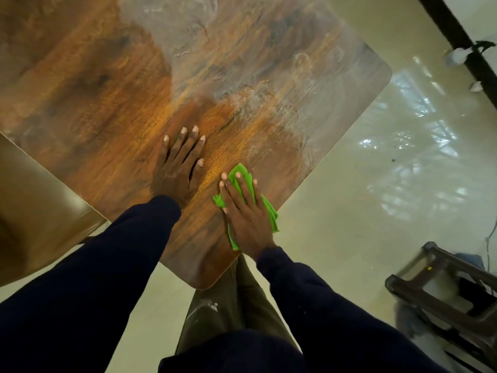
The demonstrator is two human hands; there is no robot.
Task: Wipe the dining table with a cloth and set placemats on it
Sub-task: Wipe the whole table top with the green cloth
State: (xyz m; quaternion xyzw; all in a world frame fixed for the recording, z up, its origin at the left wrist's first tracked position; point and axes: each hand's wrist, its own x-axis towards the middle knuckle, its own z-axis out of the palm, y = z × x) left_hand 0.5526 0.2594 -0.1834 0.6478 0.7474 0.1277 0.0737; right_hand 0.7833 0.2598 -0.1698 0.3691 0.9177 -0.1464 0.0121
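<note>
A glossy wood-grain dining table (113, 84) fills the upper left of the head view, one rounded corner pointing toward me. My right hand (243, 211) presses flat, fingers straight, on a crumpled green cloth (240, 172) near the table's right edge. My left hand (180, 162) rests flat on the bare tabletop just left of it, fingers spread. Streaky wet marks cover the far right part of the table. No placemat is in view.
A tan chair (35, 211) stands against the table's left edge. A dark brown stool (443, 300) is on the shiny cream floor (376, 211) at the lower right. A black pole (457, 41) crosses the upper right corner.
</note>
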